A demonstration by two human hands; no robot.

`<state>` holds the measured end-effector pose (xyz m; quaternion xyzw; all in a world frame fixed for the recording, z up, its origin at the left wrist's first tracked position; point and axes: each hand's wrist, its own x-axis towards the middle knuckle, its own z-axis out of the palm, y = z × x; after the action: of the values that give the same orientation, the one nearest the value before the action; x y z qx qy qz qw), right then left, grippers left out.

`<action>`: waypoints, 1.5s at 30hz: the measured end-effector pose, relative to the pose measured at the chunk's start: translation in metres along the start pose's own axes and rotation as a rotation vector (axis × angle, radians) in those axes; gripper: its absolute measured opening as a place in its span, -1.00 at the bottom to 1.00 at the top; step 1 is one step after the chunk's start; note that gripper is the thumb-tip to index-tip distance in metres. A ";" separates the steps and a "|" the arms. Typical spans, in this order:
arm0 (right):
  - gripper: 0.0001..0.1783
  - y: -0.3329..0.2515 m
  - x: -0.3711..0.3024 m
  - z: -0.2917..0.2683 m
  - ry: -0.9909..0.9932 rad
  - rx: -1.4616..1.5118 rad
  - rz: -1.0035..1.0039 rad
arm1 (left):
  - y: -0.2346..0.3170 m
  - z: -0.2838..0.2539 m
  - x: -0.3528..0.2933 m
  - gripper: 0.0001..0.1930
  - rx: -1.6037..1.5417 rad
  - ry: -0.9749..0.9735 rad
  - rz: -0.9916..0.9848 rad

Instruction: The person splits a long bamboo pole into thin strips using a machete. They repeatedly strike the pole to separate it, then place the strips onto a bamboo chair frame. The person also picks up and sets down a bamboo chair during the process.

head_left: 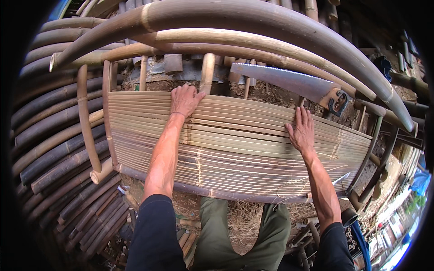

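A bench-like bamboo frame spans the space before me, its top laid with long thin bamboo slats point(253, 119) side by side, with some narrow gaps between them. At the far edge, left of the middle, my left hand point(184, 100) has its fingers bent over the outermost slat; their tips are hidden. Farther right, my right hand point(302, 131) lies on the slats with its fingers stretched toward the far edge, holding nothing. A pale metal blade point(341, 178) rests on the near right part of the slats.
Beyond the slats lies a handsaw point(289, 82) with a wooden handle. Thick bamboo poles point(253, 18) cross the far side. More poles point(58, 117) are stacked at left. Shavings point(244, 221) cover the ground around my legs. A blue cloth-like thing point(361, 241) hangs at lower right.
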<state>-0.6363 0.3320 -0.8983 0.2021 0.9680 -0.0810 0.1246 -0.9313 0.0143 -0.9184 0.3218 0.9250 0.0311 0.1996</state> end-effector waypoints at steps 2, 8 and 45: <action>-0.22 -0.012 0.004 -0.001 0.066 0.090 0.033 | 0.003 -0.004 -0.002 -0.57 0.020 -0.064 -0.065; -0.31 -0.065 0.079 -0.017 -0.195 0.452 0.047 | 0.039 0.008 -0.017 -0.44 0.045 0.153 -0.195; -0.93 0.122 -0.485 0.008 -0.315 0.505 0.356 | 0.420 0.058 -0.047 -0.17 0.115 -0.145 0.470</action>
<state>-0.1542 0.2612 -0.7860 0.3772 0.8360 -0.3251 0.2305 -0.6303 0.3141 -0.8774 0.5403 0.8082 0.0007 0.2342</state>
